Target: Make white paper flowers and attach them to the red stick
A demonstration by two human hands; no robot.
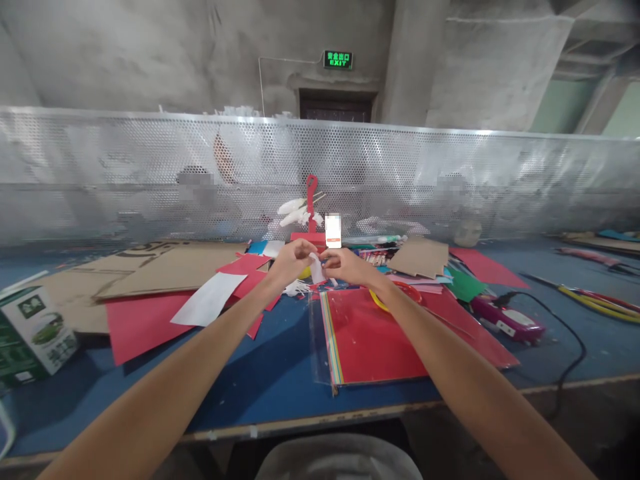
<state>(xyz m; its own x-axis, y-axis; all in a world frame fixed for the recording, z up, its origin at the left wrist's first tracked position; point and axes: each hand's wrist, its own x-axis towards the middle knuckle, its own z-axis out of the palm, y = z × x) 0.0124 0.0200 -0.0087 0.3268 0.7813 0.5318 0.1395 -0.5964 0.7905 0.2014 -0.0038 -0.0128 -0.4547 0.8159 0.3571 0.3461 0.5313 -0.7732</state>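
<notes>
You have both hands raised over the blue desk (270, 380) and brought close together. Your left grip (293, 261) is nearly closed, thumb and fingertips pinching the upper end of a small, thin white strip (316, 269) that looks like paper. Your right grip (347, 267) is bent at the strip's right edge, its fingertips close together; whether it pinches or only touches, you cannot tell from here.

The strip hangs between your two grips, so work on it seems to be under way rather than finished; its exact shape is too blurred to judge. Just below your left grip lies a white fringed scrap (297, 288), which appears to be already cut. Beyond your grips, long white bud-shaped pieces (292, 207) beside an upright red frame with a hooked top (312, 200) look already made up.

Farther left of your left grip, a flat white sheet (209, 299) looks uncut. Nearer you than your right grip lies a clear-wrapped, red-topped stack of coloured sheets (365, 340), seemingly unused.
</notes>
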